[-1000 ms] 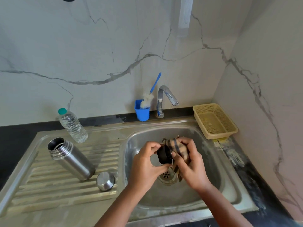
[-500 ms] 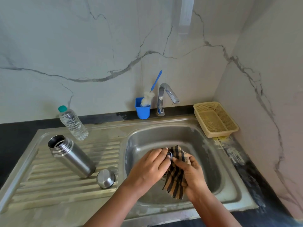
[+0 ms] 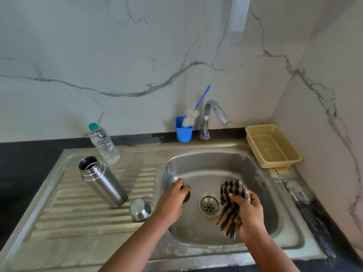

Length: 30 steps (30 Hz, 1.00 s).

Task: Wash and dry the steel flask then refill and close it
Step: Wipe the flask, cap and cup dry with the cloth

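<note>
— What sits on the left of the frame?
— A dark counter [image 3: 23,165] carrying a steel sink [image 3: 290,242] with a ribbed draining board. A clear water bottle [image 3: 104,144] with a green cap stands at the board's upper edge. Just below it the steel flask [image 3: 106,183] stands open-mouthed on the ribs, and its steel cup lid [image 3: 139,210] lies upside down just beside the flask's base, lower centre-left.

— And the hands?
— The left hand [image 3: 174,201] is over the left side of the basin, fingers curled round a small dark stopper [image 3: 187,194], mostly hidden under the hand. To its right lies the drain [image 3: 209,206]. The right hand [image 3: 249,211], lower right of centre, grips a bunched checked cloth [image 3: 232,205], tan with dark stripes, part of it hanging down below the fist. The two hands are apart, with the drain between them.

— What is behind the basin?
— At upper centre a blue holder [image 3: 183,132] with a blue-handled bottle brush [image 3: 193,112] leaning in it, then a chrome tap [image 3: 213,116] just to its right. At the far right a beige plastic basket [image 3: 273,146] rests on the sink's corner against the marble wall.
</note>
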Each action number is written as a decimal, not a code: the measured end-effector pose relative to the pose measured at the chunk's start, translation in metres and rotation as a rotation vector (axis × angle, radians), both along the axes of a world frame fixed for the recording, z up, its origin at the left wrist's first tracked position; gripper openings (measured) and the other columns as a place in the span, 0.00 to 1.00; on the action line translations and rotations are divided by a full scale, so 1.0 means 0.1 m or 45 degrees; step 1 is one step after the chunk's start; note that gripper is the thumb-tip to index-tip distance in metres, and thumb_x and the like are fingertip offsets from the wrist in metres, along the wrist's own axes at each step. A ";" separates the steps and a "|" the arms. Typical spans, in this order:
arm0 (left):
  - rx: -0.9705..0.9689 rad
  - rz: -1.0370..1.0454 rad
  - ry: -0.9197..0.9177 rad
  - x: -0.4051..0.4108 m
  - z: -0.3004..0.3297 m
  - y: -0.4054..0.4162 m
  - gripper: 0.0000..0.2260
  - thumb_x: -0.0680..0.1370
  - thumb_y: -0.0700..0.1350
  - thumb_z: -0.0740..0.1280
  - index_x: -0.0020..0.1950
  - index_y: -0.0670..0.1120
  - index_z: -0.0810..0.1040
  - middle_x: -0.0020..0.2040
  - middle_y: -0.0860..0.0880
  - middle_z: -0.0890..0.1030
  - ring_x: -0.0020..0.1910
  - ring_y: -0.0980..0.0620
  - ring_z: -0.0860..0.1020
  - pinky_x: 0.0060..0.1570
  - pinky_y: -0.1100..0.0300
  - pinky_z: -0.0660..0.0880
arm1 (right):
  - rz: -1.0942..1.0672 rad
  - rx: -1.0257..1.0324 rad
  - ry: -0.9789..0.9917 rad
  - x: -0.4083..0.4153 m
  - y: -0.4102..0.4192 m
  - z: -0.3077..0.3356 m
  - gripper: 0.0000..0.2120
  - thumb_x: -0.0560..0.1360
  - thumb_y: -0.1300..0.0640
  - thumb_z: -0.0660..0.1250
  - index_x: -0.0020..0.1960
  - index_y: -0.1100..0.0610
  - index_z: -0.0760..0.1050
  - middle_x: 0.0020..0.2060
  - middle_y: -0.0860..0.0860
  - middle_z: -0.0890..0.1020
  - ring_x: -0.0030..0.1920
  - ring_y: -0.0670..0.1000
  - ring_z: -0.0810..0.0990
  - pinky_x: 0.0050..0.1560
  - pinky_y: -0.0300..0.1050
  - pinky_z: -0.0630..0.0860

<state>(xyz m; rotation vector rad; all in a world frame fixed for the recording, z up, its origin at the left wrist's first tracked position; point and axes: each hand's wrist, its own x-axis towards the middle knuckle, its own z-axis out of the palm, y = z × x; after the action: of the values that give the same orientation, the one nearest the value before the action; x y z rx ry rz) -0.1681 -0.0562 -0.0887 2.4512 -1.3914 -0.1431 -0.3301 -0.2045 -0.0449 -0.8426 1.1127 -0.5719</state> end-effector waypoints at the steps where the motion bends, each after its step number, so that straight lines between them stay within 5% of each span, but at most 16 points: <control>1: -0.040 0.082 -0.039 0.11 0.05 0.02 0.21 0.75 0.38 0.70 0.67 0.48 0.75 0.67 0.49 0.68 0.62 0.50 0.74 0.58 0.59 0.76 | 0.008 0.001 0.007 0.00 0.01 -0.02 0.14 0.73 0.69 0.70 0.55 0.57 0.74 0.45 0.58 0.82 0.43 0.57 0.81 0.39 0.48 0.76; 4: -0.114 0.444 -0.072 0.53 0.19 0.13 0.22 0.74 0.43 0.74 0.68 0.47 0.76 0.63 0.46 0.70 0.61 0.48 0.73 0.61 0.54 0.76 | 0.022 0.007 0.032 0.00 0.02 -0.08 0.14 0.73 0.69 0.70 0.55 0.58 0.74 0.46 0.60 0.82 0.44 0.59 0.82 0.44 0.51 0.78; 8: 0.082 0.792 0.080 0.98 0.20 0.38 0.20 0.76 0.44 0.73 0.66 0.43 0.75 0.62 0.44 0.70 0.60 0.43 0.74 0.58 0.52 0.76 | 0.029 0.021 0.052 0.00 0.02 -0.12 0.15 0.73 0.69 0.70 0.57 0.58 0.74 0.48 0.61 0.82 0.47 0.60 0.82 0.46 0.53 0.79; 13: 0.279 0.810 0.152 1.06 0.03 0.45 0.18 0.75 0.46 0.74 0.62 0.41 0.76 0.61 0.43 0.70 0.58 0.41 0.75 0.57 0.50 0.76 | 0.029 0.037 0.070 -0.01 0.05 -0.14 0.16 0.73 0.69 0.69 0.59 0.60 0.73 0.48 0.60 0.82 0.45 0.58 0.81 0.40 0.49 0.76; 20: 0.164 0.802 0.163 0.93 0.07 0.44 0.36 0.73 0.54 0.75 0.75 0.48 0.61 0.68 0.44 0.64 0.66 0.42 0.68 0.57 0.49 0.75 | 0.052 0.036 0.121 0.01 0.09 -0.19 0.16 0.73 0.69 0.70 0.59 0.61 0.73 0.49 0.62 0.82 0.43 0.59 0.82 0.41 0.50 0.77; 23: 0.135 0.673 0.098 0.70 0.17 0.52 0.33 0.72 0.54 0.75 0.72 0.50 0.65 0.65 0.46 0.68 0.63 0.45 0.71 0.55 0.51 0.75 | 0.057 0.056 0.117 0.03 0.10 -0.21 0.16 0.73 0.68 0.70 0.59 0.60 0.73 0.49 0.61 0.82 0.45 0.59 0.82 0.41 0.50 0.77; 30: 0.516 0.694 0.084 0.27 -0.05 0.85 0.36 0.70 0.63 0.73 0.72 0.53 0.62 0.68 0.48 0.65 0.66 0.47 0.69 0.57 0.55 0.74 | 0.104 0.080 0.154 0.09 0.19 -0.30 0.13 0.73 0.68 0.70 0.55 0.59 0.73 0.49 0.61 0.82 0.50 0.61 0.82 0.52 0.57 0.78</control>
<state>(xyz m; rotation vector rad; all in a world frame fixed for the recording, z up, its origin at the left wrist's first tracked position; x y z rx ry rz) -0.1409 0.0288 -0.0941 3.0254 -0.6697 -0.4032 -0.3207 -0.1854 -0.0750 -0.8728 1.1940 -0.4202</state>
